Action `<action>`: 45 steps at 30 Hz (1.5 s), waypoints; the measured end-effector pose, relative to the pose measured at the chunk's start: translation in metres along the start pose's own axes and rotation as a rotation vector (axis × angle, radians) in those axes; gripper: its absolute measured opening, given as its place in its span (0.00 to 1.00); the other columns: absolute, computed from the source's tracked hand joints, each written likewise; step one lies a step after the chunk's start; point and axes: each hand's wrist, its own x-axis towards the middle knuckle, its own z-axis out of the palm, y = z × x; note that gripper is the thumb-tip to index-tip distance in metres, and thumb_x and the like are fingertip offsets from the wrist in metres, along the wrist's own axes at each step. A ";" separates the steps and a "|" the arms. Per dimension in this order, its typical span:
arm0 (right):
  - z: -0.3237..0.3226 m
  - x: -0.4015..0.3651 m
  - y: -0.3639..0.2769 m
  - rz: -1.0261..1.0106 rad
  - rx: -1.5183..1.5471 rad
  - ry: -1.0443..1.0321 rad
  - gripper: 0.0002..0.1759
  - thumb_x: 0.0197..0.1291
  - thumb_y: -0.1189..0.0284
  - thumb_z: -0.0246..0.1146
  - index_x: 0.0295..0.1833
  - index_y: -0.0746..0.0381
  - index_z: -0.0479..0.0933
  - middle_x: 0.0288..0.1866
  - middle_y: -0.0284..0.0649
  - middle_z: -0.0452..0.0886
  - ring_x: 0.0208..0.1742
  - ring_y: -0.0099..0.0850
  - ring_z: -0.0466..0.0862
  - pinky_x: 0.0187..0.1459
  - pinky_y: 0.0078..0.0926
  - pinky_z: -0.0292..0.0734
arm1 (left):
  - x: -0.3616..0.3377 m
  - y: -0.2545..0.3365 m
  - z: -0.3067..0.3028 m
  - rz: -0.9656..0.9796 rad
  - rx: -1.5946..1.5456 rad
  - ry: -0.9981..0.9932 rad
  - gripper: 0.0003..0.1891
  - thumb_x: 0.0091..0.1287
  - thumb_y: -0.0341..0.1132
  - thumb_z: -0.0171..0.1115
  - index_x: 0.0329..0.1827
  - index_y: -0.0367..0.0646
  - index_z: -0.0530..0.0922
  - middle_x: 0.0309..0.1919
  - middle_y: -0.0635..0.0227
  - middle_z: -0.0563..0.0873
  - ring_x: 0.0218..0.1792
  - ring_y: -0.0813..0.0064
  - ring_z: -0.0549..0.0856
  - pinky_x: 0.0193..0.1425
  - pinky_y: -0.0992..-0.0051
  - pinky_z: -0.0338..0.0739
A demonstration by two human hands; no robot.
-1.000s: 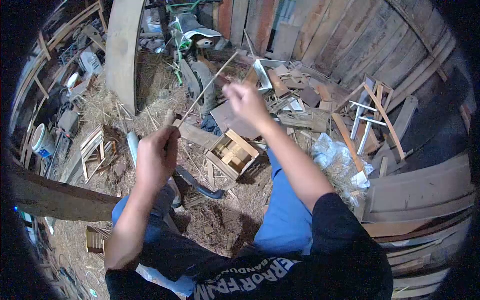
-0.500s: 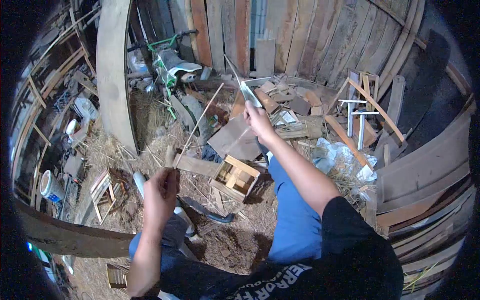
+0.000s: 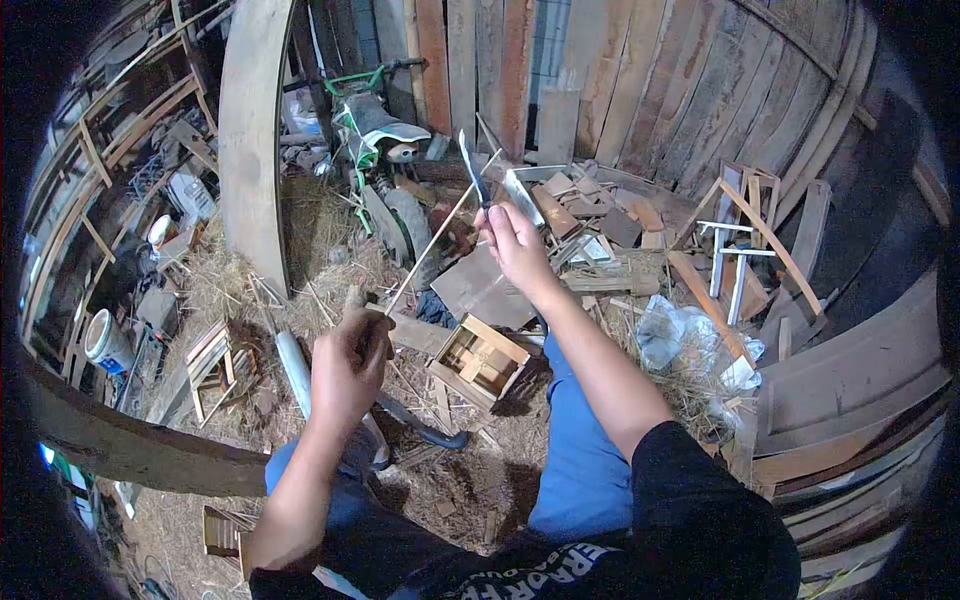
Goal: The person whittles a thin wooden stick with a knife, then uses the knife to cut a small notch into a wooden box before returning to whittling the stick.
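Note:
My left hand [image 3: 352, 362] is closed round the lower end of a thin wooden stick [image 3: 432, 240], which slants up and to the right. A knife [image 3: 468, 160] with a narrow, upward-pointing blade is in my right hand [image 3: 512, 242], its handle mostly hidden by my fingers. The blade is near the stick's upper end; whether they touch I cannot tell. Below and between my hands, a small open wooden box [image 3: 480, 362] sits on the shavings-covered ground, beside a flat board [image 3: 483, 287].
A small green-and-white motorbike [image 3: 375, 130] stands by the plank wall. Wood scraps [image 3: 600, 215] and plastic bags [image 3: 680, 335] lie ahead and right. At left are a slatted wooden piece [image 3: 215, 365] and a white bucket [image 3: 108, 342]. A curved dark bar [image 3: 425, 430] lies near my legs.
The knife has swung to a more upright angle near the stick's upper end. The stick now leans further right, and my left hand is slightly higher and further right in view.

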 end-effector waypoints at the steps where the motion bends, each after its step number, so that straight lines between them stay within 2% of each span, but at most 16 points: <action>1: 0.000 0.002 0.003 -0.027 -0.031 0.025 0.19 0.85 0.54 0.50 0.48 0.56 0.79 0.29 0.22 0.68 0.27 0.11 0.67 0.28 0.12 0.61 | 0.001 0.002 0.000 -0.005 0.008 -0.001 0.06 0.77 0.26 0.60 0.44 0.33 0.83 0.22 0.66 0.83 0.25 0.84 0.80 0.30 0.76 0.73; 4: -0.005 0.001 0.003 0.065 -0.115 0.087 0.19 0.84 0.56 0.52 0.47 0.58 0.79 0.30 0.27 0.74 0.27 0.18 0.73 0.30 0.18 0.68 | 0.002 -0.001 0.002 -0.017 -0.035 -0.005 0.05 0.76 0.25 0.60 0.44 0.33 0.83 0.22 0.65 0.83 0.25 0.83 0.80 0.30 0.75 0.73; 7: 0.017 -0.015 -0.001 -0.328 -0.533 0.021 0.19 0.83 0.58 0.53 0.45 0.62 0.79 0.33 0.34 0.81 0.31 0.27 0.81 0.36 0.28 0.77 | 0.002 0.000 0.005 0.024 -0.004 0.037 0.04 0.75 0.24 0.60 0.44 0.33 0.83 0.21 0.63 0.83 0.24 0.80 0.81 0.30 0.74 0.74; 8: 0.024 -0.021 -0.011 -0.262 -0.678 -0.004 0.19 0.83 0.61 0.54 0.44 0.65 0.78 0.36 0.42 0.85 0.35 0.35 0.85 0.42 0.35 0.80 | 0.001 0.002 0.005 0.042 0.024 0.056 0.04 0.75 0.24 0.61 0.43 0.33 0.83 0.21 0.62 0.82 0.24 0.80 0.81 0.30 0.74 0.75; 11: 0.021 -0.014 -0.022 -0.331 -0.679 0.134 0.17 0.82 0.62 0.54 0.44 0.64 0.78 0.33 0.45 0.84 0.33 0.38 0.85 0.39 0.36 0.78 | -0.001 0.012 0.005 0.139 0.113 0.094 0.03 0.74 0.23 0.61 0.43 0.33 0.83 0.22 0.59 0.82 0.23 0.74 0.83 0.30 0.72 0.76; 12: 0.016 -0.007 -0.025 -0.196 -0.514 0.201 0.15 0.80 0.63 0.56 0.45 0.63 0.78 0.31 0.48 0.83 0.32 0.44 0.85 0.36 0.40 0.77 | -0.002 0.014 0.005 0.134 0.117 0.066 0.03 0.73 0.23 0.61 0.42 0.34 0.83 0.22 0.57 0.82 0.23 0.70 0.85 0.31 0.70 0.78; 15: 0.018 -0.020 -0.022 -0.195 -0.680 0.089 0.14 0.79 0.62 0.58 0.44 0.62 0.78 0.29 0.49 0.82 0.30 0.47 0.85 0.34 0.43 0.76 | -0.005 0.012 0.008 0.097 0.090 0.068 0.03 0.74 0.24 0.61 0.42 0.34 0.82 0.22 0.56 0.83 0.24 0.67 0.86 0.32 0.68 0.78; 17: 0.038 -0.034 -0.033 -0.450 -0.762 -0.005 0.16 0.78 0.61 0.59 0.40 0.62 0.77 0.27 0.53 0.79 0.29 0.48 0.83 0.33 0.44 0.74 | -0.003 0.007 0.005 0.075 0.077 0.056 0.03 0.74 0.24 0.61 0.42 0.34 0.82 0.21 0.56 0.82 0.23 0.69 0.85 0.31 0.69 0.77; 22: 0.022 -0.010 -0.026 -0.039 -0.441 0.073 0.22 0.83 0.60 0.53 0.35 0.62 0.77 0.27 0.33 0.77 0.32 0.24 0.77 0.37 0.30 0.72 | -0.006 0.011 -0.004 0.025 0.051 0.013 0.04 0.74 0.25 0.61 0.41 0.34 0.83 0.20 0.58 0.81 0.22 0.75 0.82 0.29 0.70 0.75; 25: 0.033 -0.033 -0.020 -0.115 -0.472 -0.010 0.19 0.81 0.60 0.56 0.43 0.65 0.79 0.30 0.44 0.83 0.35 0.36 0.85 0.42 0.39 0.78 | -0.004 0.005 -0.005 0.014 0.024 0.009 0.04 0.74 0.25 0.61 0.41 0.34 0.83 0.20 0.58 0.80 0.21 0.76 0.80 0.27 0.71 0.73; 29: 0.038 -0.032 -0.016 -0.130 -0.403 -0.066 0.18 0.81 0.62 0.55 0.44 0.66 0.79 0.33 0.44 0.83 0.36 0.36 0.85 0.43 0.37 0.78 | -0.001 -0.004 -0.008 0.046 0.009 0.025 0.04 0.73 0.24 0.61 0.42 0.34 0.83 0.19 0.57 0.80 0.20 0.75 0.79 0.27 0.71 0.73; 30: 0.030 -0.019 -0.018 0.010 -0.233 -0.067 0.17 0.81 0.64 0.55 0.44 0.66 0.79 0.33 0.43 0.83 0.37 0.33 0.84 0.43 0.36 0.78 | -0.001 -0.004 -0.008 0.066 0.004 0.030 0.04 0.73 0.24 0.61 0.42 0.34 0.84 0.19 0.56 0.80 0.19 0.74 0.79 0.27 0.71 0.73; 35: 0.043 -0.051 -0.030 -0.024 -0.478 -0.243 0.16 0.80 0.64 0.57 0.46 0.67 0.81 0.31 0.44 0.83 0.36 0.34 0.85 0.44 0.34 0.79 | -0.001 0.001 -0.009 0.083 0.090 0.037 0.04 0.72 0.24 0.62 0.40 0.34 0.84 0.20 0.54 0.80 0.18 0.70 0.79 0.26 0.68 0.73; 37: 0.039 -0.034 -0.019 -0.140 -0.422 -0.089 0.18 0.81 0.63 0.56 0.44 0.67 0.80 0.31 0.44 0.83 0.36 0.35 0.84 0.44 0.34 0.79 | -0.002 -0.001 -0.010 0.107 0.098 0.041 0.03 0.71 0.24 0.62 0.39 0.34 0.83 0.20 0.53 0.80 0.18 0.68 0.80 0.26 0.67 0.73; 38: 0.028 -0.023 -0.026 0.049 -0.415 -0.009 0.20 0.82 0.61 0.54 0.42 0.66 0.78 0.30 0.44 0.82 0.35 0.37 0.84 0.43 0.37 0.78 | -0.002 0.002 -0.010 0.117 0.109 0.030 0.03 0.71 0.24 0.62 0.39 0.34 0.83 0.20 0.53 0.81 0.18 0.67 0.80 0.26 0.66 0.73; 45: 0.026 -0.034 -0.023 0.003 -0.443 -0.066 0.21 0.83 0.61 0.52 0.41 0.66 0.77 0.29 0.41 0.81 0.33 0.32 0.83 0.41 0.35 0.76 | -0.006 0.002 -0.014 0.108 0.067 0.002 0.03 0.71 0.23 0.62 0.39 0.34 0.83 0.22 0.52 0.81 0.20 0.63 0.82 0.28 0.66 0.75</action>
